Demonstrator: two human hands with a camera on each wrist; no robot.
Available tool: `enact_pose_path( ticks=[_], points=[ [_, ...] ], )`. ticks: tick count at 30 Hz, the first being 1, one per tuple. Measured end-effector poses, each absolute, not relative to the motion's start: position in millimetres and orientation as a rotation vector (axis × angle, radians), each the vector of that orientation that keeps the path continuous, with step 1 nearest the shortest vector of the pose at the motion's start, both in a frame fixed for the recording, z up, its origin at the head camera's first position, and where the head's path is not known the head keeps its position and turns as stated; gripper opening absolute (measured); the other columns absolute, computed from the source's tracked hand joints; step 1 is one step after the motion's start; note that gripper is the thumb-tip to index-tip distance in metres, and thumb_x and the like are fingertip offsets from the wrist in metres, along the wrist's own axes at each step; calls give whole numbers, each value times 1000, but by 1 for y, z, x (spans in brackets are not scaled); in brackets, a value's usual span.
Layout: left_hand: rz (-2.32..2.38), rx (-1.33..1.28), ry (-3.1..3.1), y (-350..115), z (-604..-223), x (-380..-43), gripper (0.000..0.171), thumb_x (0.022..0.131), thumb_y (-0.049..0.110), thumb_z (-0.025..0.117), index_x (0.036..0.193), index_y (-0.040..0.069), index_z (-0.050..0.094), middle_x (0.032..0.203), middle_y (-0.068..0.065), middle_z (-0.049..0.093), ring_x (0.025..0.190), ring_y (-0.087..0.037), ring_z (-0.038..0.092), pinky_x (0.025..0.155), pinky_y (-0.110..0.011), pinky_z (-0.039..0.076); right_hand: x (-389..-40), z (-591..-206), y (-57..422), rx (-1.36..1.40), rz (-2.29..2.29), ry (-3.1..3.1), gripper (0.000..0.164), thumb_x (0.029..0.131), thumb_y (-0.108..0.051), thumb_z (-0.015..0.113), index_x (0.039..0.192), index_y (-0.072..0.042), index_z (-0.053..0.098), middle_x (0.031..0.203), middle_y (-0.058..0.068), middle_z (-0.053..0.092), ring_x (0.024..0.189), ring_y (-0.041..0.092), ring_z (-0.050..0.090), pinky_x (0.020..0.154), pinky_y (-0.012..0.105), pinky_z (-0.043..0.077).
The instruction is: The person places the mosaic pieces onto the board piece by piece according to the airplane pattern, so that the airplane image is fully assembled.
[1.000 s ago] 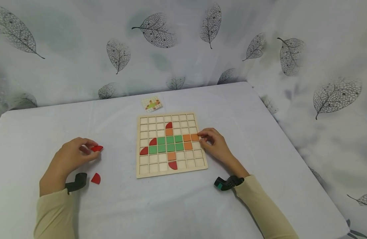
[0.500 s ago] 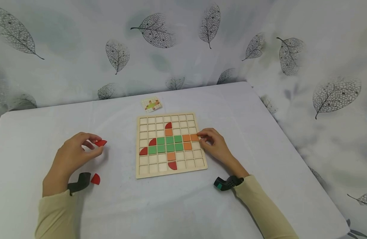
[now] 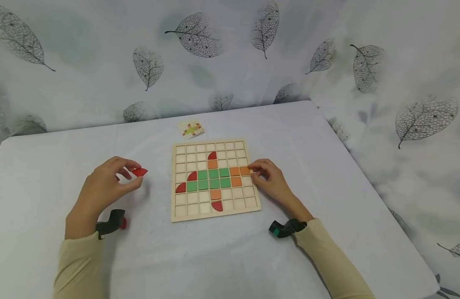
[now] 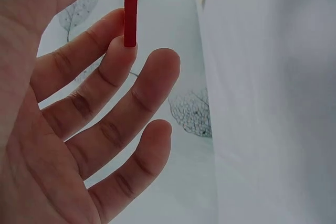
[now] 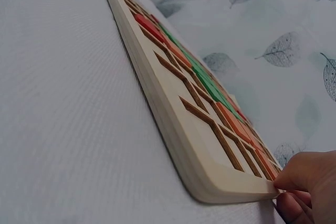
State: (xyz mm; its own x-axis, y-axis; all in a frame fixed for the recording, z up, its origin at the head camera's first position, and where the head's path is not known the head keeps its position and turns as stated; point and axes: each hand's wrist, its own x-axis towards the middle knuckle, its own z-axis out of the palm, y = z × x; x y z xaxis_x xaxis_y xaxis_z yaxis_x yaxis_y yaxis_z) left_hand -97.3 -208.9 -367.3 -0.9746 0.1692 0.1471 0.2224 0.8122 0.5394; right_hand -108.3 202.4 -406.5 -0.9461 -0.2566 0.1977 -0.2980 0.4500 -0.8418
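Note:
My left hand (image 3: pixel 102 185) pinches a red quarter-circle tile (image 3: pixel 140 172) between thumb and fingertips, raised over the table. In the left wrist view the red tile (image 4: pixel 130 22) shows edge-on, with the other fingers spread loosely. My right hand (image 3: pixel 272 182) holds the right edge of the wooden grid board (image 3: pixel 239 203); in the right wrist view its fingers (image 5: pixel 299 171) touch the board's rim near a corner. Green square tiles (image 3: pixel 202 185), orange square tiles (image 3: pixel 236 181) and red quarter-circle tiles (image 3: pixel 180 187) sit in the board's cells.
Another red tile (image 3: pixel 123 223) lies on the white table (image 3: pixel 200 257), partly hidden behind the left wrist camera (image 3: pixel 111 222). Behind the board lies a small pattern card (image 3: pixel 191 129). A leaf-print cloth (image 3: pixel 95 54) hangs beyond the table's far edge.
My left hand has moved right and away from me, carrying the red tile toward the board. Its wrist camera now partly covers the loose red tile. The right hand stays at the board's edge.

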Motion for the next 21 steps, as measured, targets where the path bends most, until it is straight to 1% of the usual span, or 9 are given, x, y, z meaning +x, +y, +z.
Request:
enact_pose_path(
  ticks=[4, 10, 15, 18, 21],
  points=[
    [-874, -358, -2881, -198, -364, -102, 23, 82, 21, 75, 103, 12, 69, 97, -3, 65, 80, -24, 60, 67, -37, 47, -107, -406, 203, 506, 1547, -2636, 23, 89, 11, 60, 112, 15, 62, 116, 28, 57, 95, 35, 57, 83, 31, 51],
    [-875, -436, -2836, -184, -360, -108, 24, 82, 18, 76, 104, 10, 68, 97, -3, 64, 80, -20, 60, 69, -38, 49, -109, -407, 204, 501, 1538, -2638, 23, 88, 12, 60, 111, 16, 62, 115, 29, 57, 95, 35, 58, 83, 38, 51],
    [-865, -506, -2779, -176, -358, -114, 22, 81, 16, 76, 101, 10, 68, 96, -2, 64, 78, -18, 60, 67, -36, 49, -119, -429, 210, 503, 1535, -2628, 25, 89, 10, 61, 114, 13, 63, 118, 27, 57, 97, 35, 58, 84, 39, 51],
    [-859, -542, -2770, -170, -357, -118, 21, 80, 15, 76, 100, 10, 69, 96, -1, 64, 77, -18, 61, 67, -35, 49, -124, -441, 214, 494, 1556, -2619, 25, 90, 7, 62, 115, 9, 64, 119, 23, 57, 98, 32, 58, 84, 35, 51],
    [-873, -570, -2773, -164, -356, -121, 20, 81, 15, 75, 100, 10, 69, 96, -1, 63, 78, -19, 61, 67, -36, 49, -124, -443, 216, 496, 1575, -2615, 25, 90, 5, 63, 114, 6, 65, 118, 19, 58, 98, 28, 58, 83, 29, 50]
  ],
)
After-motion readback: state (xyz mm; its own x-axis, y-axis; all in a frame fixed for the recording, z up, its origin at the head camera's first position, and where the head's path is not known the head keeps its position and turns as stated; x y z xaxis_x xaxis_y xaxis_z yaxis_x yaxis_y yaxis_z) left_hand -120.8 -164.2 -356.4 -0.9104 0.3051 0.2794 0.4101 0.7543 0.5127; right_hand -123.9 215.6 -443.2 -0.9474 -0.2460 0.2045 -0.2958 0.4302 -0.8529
